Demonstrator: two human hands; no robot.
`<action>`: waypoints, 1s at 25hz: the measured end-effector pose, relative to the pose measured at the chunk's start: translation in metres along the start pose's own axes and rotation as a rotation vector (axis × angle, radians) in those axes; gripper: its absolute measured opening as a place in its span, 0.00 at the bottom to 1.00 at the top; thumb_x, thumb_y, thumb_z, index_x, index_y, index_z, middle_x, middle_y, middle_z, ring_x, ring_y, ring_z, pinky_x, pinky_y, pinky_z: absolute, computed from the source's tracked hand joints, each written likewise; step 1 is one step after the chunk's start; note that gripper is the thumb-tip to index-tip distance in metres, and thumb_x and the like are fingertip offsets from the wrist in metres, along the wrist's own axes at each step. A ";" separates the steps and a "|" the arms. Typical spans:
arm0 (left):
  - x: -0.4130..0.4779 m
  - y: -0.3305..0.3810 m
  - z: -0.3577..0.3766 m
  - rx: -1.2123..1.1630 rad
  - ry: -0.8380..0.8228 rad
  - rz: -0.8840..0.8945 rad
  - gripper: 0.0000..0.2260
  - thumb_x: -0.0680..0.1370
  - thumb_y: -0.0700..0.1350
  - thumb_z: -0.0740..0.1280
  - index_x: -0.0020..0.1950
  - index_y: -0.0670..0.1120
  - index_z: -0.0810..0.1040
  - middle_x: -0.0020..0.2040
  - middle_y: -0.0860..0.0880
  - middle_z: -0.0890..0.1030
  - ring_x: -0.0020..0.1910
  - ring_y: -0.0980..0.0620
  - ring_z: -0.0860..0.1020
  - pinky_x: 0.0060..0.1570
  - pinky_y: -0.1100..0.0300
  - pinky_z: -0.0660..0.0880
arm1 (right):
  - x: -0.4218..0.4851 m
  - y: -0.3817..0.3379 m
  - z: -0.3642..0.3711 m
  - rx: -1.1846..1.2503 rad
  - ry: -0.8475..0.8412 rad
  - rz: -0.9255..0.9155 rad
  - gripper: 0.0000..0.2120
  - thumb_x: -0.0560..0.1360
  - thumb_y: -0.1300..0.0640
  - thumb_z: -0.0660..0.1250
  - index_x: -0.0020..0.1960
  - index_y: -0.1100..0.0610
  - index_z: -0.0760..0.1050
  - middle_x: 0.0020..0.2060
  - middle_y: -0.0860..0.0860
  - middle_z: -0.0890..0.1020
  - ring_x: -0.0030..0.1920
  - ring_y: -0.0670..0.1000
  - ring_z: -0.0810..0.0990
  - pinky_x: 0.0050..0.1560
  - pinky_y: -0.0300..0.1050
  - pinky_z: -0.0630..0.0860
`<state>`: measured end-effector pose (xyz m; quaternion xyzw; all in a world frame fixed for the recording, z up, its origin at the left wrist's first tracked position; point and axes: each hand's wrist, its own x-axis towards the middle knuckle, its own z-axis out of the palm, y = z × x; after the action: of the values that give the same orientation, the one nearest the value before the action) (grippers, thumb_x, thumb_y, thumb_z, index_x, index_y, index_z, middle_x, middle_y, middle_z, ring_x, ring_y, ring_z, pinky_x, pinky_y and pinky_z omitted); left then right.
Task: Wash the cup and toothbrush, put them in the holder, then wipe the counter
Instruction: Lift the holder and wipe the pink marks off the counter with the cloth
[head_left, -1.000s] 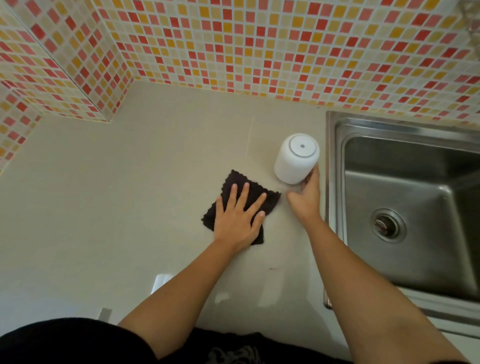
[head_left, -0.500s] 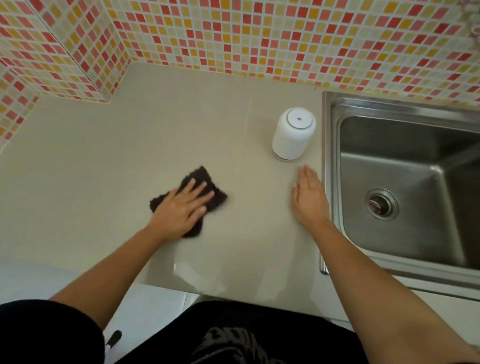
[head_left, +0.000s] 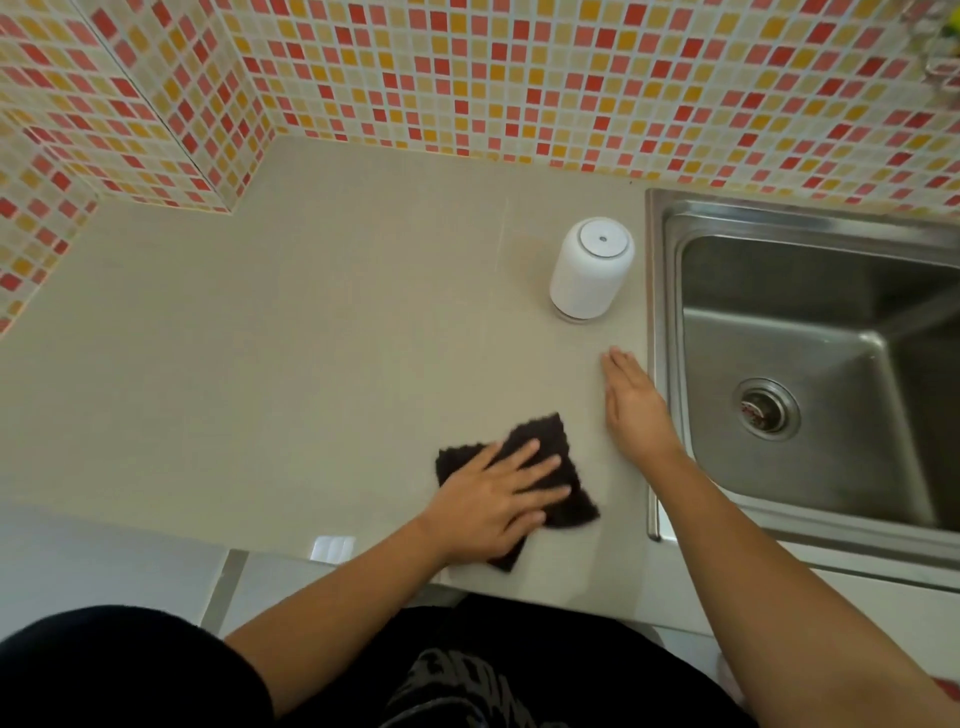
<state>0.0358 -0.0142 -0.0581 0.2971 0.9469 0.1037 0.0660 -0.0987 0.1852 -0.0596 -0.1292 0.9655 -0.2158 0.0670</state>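
Observation:
A white cup (head_left: 592, 270) stands upside down on the beige counter (head_left: 311, 338), close to the sink's left rim. No toothbrush shows. A dark cloth (head_left: 550, 441) lies near the counter's front edge. My left hand (head_left: 498, 493) presses flat on the cloth with fingers spread. My right hand (head_left: 634, 405) rests flat on the counter between the cloth and the sink, below the cup and apart from it, holding nothing.
A steel sink (head_left: 658, 312) with a round drain (head_left: 763, 410) fills the right side. Mosaic tile walls (head_left: 467, 78) bound the counter at the back and left. The counter's front edge runs just below the cloth.
My left hand has slid the cloth to the right and toward the front edge. The right hand, which left the cup a second ago, stays flat beside the sink.

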 end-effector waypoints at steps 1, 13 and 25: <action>-0.023 -0.002 0.001 0.007 -0.035 0.080 0.17 0.81 0.55 0.52 0.68 0.58 0.71 0.71 0.54 0.71 0.73 0.50 0.64 0.70 0.51 0.59 | -0.001 0.000 0.000 -0.008 -0.011 0.001 0.22 0.79 0.69 0.52 0.72 0.65 0.61 0.73 0.59 0.62 0.75 0.57 0.58 0.73 0.42 0.49; -0.009 -0.092 -0.032 -0.170 0.082 -0.508 0.27 0.79 0.62 0.42 0.73 0.53 0.63 0.76 0.50 0.60 0.77 0.50 0.52 0.73 0.46 0.56 | -0.023 -0.006 0.010 0.088 0.070 0.013 0.18 0.81 0.63 0.54 0.69 0.61 0.68 0.71 0.56 0.68 0.73 0.54 0.63 0.72 0.40 0.54; 0.040 -0.051 -0.040 -0.343 0.278 -0.922 0.26 0.80 0.47 0.61 0.74 0.39 0.58 0.69 0.40 0.67 0.66 0.42 0.66 0.66 0.56 0.64 | -0.018 -0.074 0.019 0.297 0.082 0.173 0.30 0.69 0.37 0.67 0.60 0.60 0.75 0.52 0.55 0.73 0.56 0.53 0.71 0.61 0.45 0.70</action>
<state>-0.0321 -0.0382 -0.0341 -0.1832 0.9488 0.2562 0.0259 -0.0619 0.1182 -0.0431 -0.0254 0.9325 -0.3546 0.0642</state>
